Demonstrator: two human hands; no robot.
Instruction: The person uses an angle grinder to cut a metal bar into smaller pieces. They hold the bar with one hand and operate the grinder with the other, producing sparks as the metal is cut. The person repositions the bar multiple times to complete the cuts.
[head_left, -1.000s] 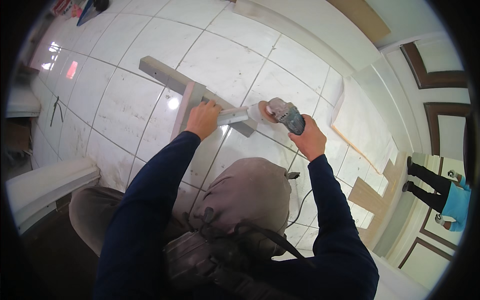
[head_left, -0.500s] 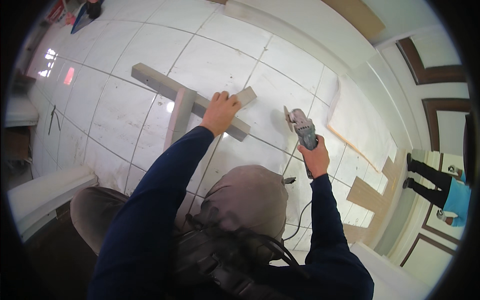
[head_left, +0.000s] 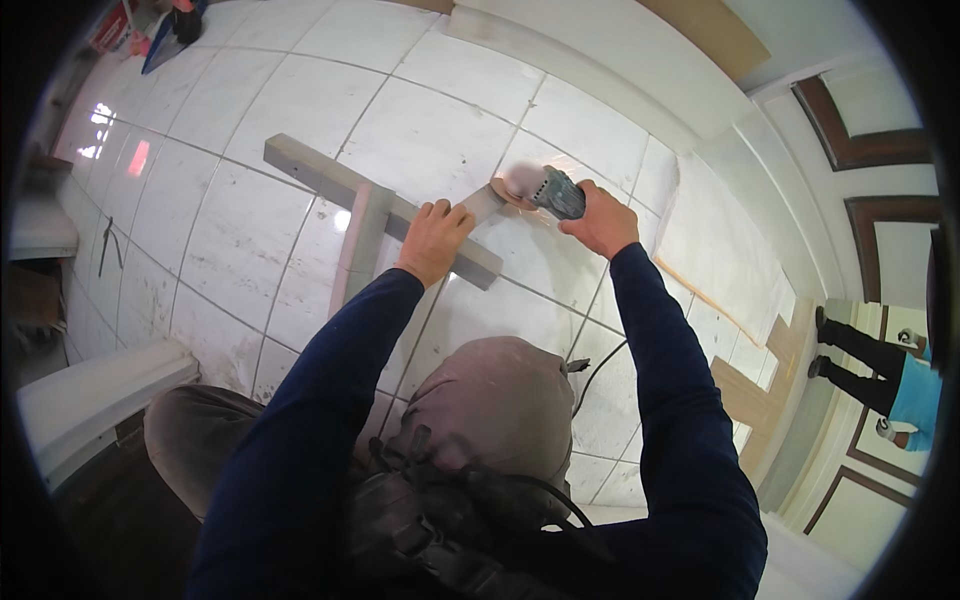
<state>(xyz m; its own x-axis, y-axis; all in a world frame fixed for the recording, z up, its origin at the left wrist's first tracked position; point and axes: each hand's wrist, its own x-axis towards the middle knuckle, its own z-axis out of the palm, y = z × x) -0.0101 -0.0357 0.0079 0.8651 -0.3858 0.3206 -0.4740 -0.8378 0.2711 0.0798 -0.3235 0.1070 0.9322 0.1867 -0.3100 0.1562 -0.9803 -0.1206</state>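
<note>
Grinder disc at the near end of a small grey offcut, pinned by the left hand on a long grey timber batten.

The left hand [head_left: 433,238] presses flat, fingers spread, on the small pale-grey wooden offcut [head_left: 482,203], which lies atop the long grey timber batten [head_left: 330,183] running upper-left to lower-right across the white tiled floor [head_left: 240,240]. The right hand [head_left: 600,220] grips the teal-bodied angle grinder [head_left: 548,192], its disc apparently touching the offcut's right end. A second batten [head_left: 365,240] crosses beneath; open floor lies beyond.
</note>
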